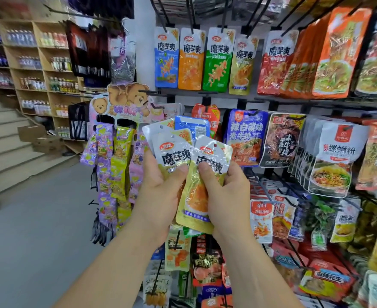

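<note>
Head | left hand grips packets | right hand pinches yellow packet

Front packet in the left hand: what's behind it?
Behind the front packet in the left hand, a second white-topped packet peeks out at upper left and a blue packet at upper right. Their lower parts are covered; any further packets are hidden.

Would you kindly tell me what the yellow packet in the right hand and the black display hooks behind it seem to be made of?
The yellow packet, pinched by the right hand, looks like thin glossy plastic or foil laminate: it crinkles and throws bright glare. The black display hooks are probably coated metal wire: thin, straight, matte.
</note>
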The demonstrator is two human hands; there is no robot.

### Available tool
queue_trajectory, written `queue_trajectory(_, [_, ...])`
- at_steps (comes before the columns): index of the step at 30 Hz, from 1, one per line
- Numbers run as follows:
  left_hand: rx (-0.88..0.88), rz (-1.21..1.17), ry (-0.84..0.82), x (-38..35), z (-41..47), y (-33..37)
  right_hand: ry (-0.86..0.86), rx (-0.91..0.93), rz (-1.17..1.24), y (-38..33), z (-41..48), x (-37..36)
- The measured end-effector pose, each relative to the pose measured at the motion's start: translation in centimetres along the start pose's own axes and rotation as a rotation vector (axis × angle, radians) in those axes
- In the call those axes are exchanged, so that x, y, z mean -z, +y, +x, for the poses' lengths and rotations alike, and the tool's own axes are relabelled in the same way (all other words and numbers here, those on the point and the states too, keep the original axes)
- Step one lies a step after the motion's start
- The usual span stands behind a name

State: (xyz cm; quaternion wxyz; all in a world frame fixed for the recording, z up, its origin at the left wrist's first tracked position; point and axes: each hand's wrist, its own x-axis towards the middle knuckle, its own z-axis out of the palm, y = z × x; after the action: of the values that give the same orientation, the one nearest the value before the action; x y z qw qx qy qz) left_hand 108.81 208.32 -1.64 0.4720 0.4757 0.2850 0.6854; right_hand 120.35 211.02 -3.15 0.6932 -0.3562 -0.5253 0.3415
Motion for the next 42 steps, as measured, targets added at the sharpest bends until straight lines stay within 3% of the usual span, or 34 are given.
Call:
queue_trajectory(8, [-0.084,0.058,0.042,0.0,0.8,1.1,-0.084,-0.038,0.059,-0.5,0.6,0.1])
queue_trajectory(14, [-0.224,0.032,0.05,-1.5,3.0,4.0,-0.147,0.075,-0.035,-4.0,3.8,-0.5])
queue_trajectory(26, [-0.491,0.193,0.042,-3.9,12.7,9.4,-0.031,0.228,-0.292,-15.5,15.6,4.9])
queue_trajectory(30, [-0.468,0.228,-0.052,-5.1,14.4,9.0,0.033,0.279,-0.349,-17.5,19.7,5.4])
queue_trajectory(37, [-0.449,0.278,-0.05,-4.3,17.2,8.9,0.107,0.393,-0.366,-18.7,23.6,3.5])
queue_trajectory(42, [-0.392,0.258,-0.057,-3.9,18.0,8.6,0.175,0.359,-0.368,-19.2,25.1,2.9])
